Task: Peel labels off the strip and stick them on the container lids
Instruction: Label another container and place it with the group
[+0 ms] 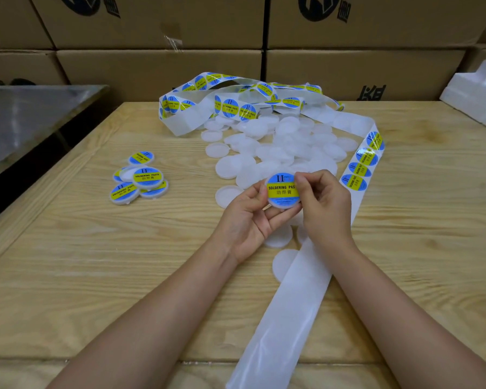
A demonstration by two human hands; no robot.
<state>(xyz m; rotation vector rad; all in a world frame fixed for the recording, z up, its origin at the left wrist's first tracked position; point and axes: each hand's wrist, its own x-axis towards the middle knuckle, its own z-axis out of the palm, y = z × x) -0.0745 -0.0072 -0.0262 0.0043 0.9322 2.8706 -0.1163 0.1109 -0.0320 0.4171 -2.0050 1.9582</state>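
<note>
A glossy, translucent white strip (289, 310) of bare backing paper runs from the counter's (124, 262) near edge up between two bare forearms. It bends right, where round blue-and-yellow labels (361, 169) sit on it, then loops in a tangle near the far edge. Above it, the left hand (247, 217) cradles a round white plastic lid (281, 204), its fingers curled round the left rim. The right hand (324, 203) pinches the lid's right rim, over the shiny sticker (279, 189) on top. Plain frosted lids (278, 144) lie heaped toward the far edge. Labelled lids (141, 181) are stacked loosely toward the left edge. The counter is pale grained wood, with brown cardboard boxes (157, 66) behind it.
</note>
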